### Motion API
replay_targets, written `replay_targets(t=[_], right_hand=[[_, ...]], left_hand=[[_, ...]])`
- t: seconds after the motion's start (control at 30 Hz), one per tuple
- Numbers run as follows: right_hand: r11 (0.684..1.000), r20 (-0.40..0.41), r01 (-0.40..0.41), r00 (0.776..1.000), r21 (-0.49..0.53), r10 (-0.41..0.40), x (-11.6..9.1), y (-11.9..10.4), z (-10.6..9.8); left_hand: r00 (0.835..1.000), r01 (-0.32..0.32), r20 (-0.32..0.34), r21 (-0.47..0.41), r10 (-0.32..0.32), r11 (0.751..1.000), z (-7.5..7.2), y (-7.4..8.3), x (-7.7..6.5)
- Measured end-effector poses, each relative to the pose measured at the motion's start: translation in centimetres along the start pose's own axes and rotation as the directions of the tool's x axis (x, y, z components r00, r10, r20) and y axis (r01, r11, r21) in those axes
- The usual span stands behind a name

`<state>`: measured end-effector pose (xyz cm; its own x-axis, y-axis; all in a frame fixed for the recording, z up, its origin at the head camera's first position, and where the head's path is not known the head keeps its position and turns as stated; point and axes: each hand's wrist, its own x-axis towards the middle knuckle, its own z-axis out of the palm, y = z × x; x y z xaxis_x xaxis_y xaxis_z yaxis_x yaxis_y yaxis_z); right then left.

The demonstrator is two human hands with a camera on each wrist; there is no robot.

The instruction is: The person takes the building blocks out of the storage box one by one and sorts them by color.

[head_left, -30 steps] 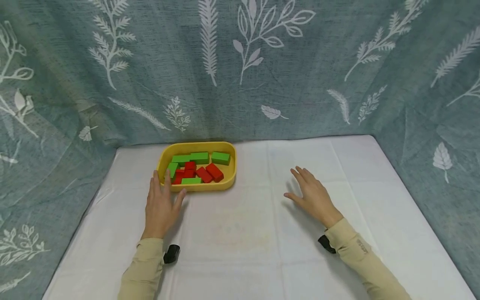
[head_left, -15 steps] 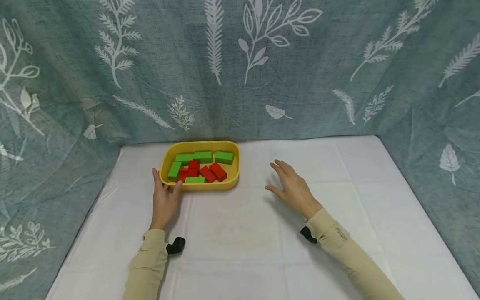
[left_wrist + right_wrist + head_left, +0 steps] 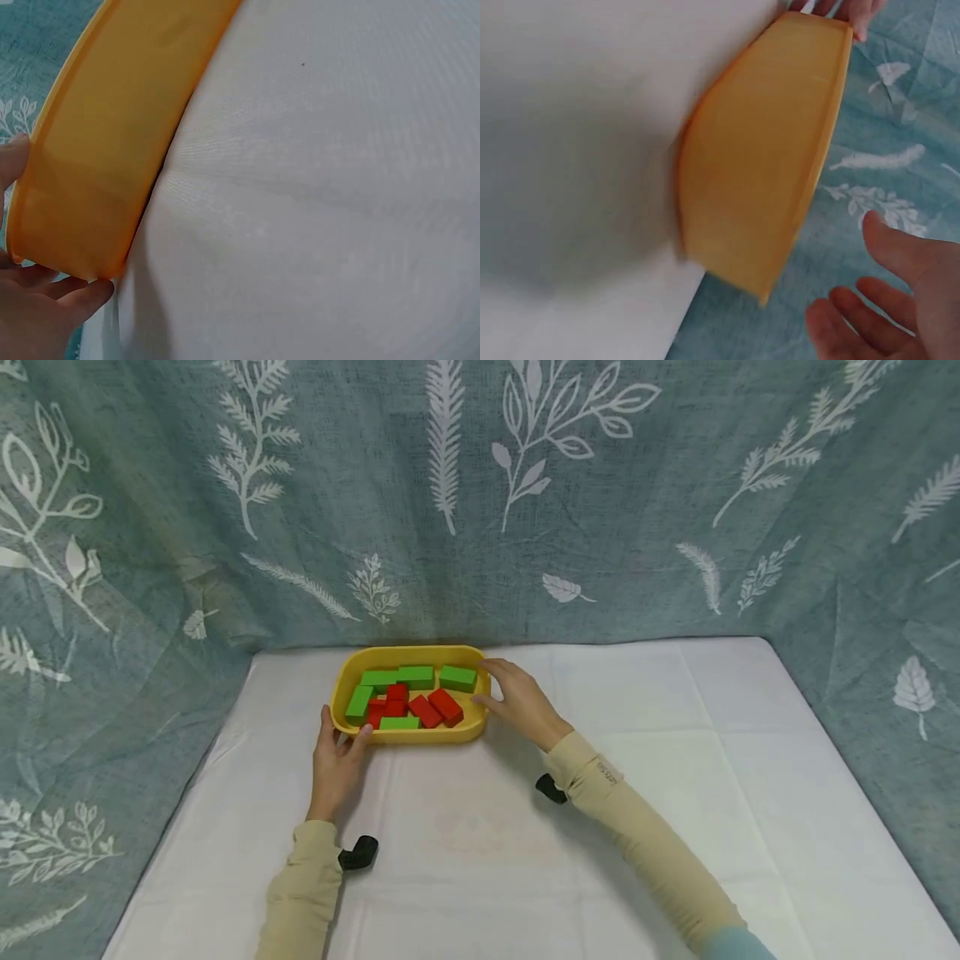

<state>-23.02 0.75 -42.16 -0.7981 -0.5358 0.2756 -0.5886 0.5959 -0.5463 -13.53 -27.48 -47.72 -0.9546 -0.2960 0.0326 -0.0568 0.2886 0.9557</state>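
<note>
Yellow and shallow, the tray [image 3: 450,737] is resting on the white cloth [image 3: 480,843] at the far left, its long side running beside the teal curtain [image 3: 375,485]. It is containing 5 green blocks [image 3: 416,677] and a group of red blocks [image 3: 447,707], whose number I am not settling, since several are overlapping. Its raised wall is presumably serving to keep the loose pieces together: 3 green blocks are lining the far side, 1 is lying along the left end, 1 is lying by the near side, and the red ones are clustering between.

My left hand [image 3: 337,772] is gripping the near left corner: the thumb is pressing at the rim, while the fingers [image 3: 64,300] are curling low against the end wall. Whether they are going beneath the base, I cannot tell. I am judging this corner a sure hold, as thumb and fingers are opposing each other across it.

My right hand [image 3: 525,706] is hanging just beside the right end, loosely bent with a wide gap between thumb and fingers, and is holding nothing; the right wrist view is showing it apart from the tray. Its place opposite the left is plausibly suiting a long, loaded shape, which is calling for support at 2 ends.
</note>
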Motion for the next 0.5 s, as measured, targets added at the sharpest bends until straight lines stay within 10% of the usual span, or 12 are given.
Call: replay_targets(t=[0.5], right_hand=[[0.962,0.131,-0.138,0.976,-0.237,0.172,5.1,-2.0,4.2]], left_hand=[[1.000,-0.001,-0.024,-0.033,0.000,0.999,0.2,-0.4,-0.1]])
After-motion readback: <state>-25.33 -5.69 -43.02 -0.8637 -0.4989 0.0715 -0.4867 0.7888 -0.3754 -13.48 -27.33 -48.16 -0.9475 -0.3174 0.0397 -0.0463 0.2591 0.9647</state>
